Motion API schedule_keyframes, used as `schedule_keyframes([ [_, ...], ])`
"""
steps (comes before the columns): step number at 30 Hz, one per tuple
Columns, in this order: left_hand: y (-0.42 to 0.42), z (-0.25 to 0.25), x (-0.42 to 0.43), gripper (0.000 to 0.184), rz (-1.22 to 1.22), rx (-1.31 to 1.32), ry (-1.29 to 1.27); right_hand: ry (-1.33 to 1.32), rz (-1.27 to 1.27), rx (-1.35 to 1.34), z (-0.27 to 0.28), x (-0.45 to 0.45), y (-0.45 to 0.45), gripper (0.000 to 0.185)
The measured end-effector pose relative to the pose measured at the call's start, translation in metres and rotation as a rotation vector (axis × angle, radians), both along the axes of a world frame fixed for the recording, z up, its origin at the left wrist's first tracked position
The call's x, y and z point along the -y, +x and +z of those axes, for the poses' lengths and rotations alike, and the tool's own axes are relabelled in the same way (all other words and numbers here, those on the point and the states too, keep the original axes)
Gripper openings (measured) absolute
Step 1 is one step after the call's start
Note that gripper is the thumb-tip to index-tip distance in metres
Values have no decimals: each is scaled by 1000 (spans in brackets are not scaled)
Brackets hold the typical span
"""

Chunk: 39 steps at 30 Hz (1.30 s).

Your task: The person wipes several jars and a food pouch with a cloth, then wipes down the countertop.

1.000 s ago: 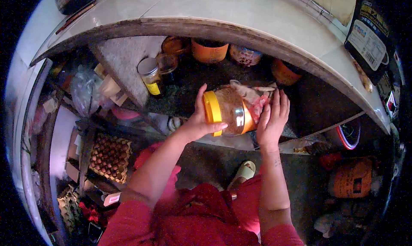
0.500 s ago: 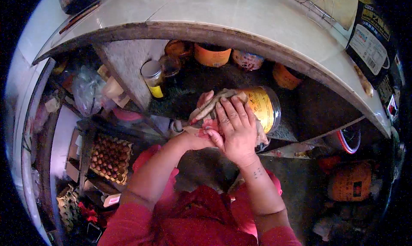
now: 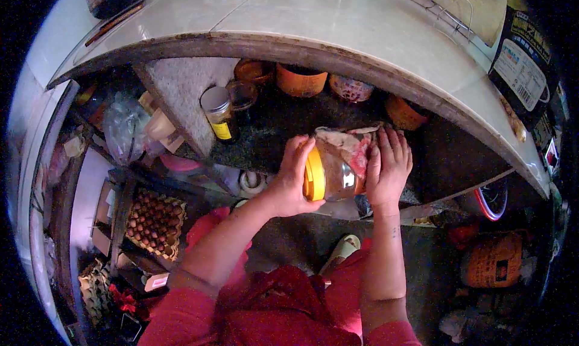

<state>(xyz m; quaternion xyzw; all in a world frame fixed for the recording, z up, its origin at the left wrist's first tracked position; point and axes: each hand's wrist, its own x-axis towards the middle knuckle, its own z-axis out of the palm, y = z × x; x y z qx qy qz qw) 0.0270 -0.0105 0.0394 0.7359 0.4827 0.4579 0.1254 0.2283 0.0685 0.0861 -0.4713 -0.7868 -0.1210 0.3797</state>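
Note:
A clear plastic jar [image 3: 339, 176] with a yellow screw lid [image 3: 313, 173] lies on its side between my hands, above the front edge of the shelf. My left hand [image 3: 293, 178] is closed round the lid end. Against the jar's other end, my right hand [image 3: 388, 168] presses a crumpled, stained cloth [image 3: 347, 146] with pink patches. The cloth drapes over the upper side of the jar. Brownish contents show dimly through the jar wall. Part of the cloth is hidden under my right fingers.
Behind my hands stand a silver-lidded jar [image 3: 216, 112], an orange tub [image 3: 300, 80] and a patterned tub [image 3: 351, 88]. The tiled counter edge [image 3: 301, 44] overhangs the shelf. Lower left is a tray of eggs [image 3: 155, 222]; a plastic bag [image 3: 123, 126] sits above it.
The jar has turned so its yellow lid now faces left. My left hand has gone from the cloth to the lid, and my right hand has moved right with the cloth.

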Motion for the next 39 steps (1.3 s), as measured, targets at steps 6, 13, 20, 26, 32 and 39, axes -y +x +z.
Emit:
schedule_keyframes([
  [6,-1,-23,-6,120,8,29,-58,-53,-49,69,-7,22,-18,49],
  [13,-11,-39,-14,85,-143,-214,-145,-113,290,147,-14,83,-69,60],
  [20,-11,-21,-10,101,-67,-228,-88,-50,239,123,7,47,-41,50],
  [26,-11,-3,-3,115,-28,-73,18,-22,-12,24,0,5,-1,43],
  [32,-10,-4,0,120,-126,219,-39,-13,35,-138,-10,6,3,43],
  [39,-15,-3,-4,125,-248,728,-508,64,52,-144,-30,20,-2,50],
])
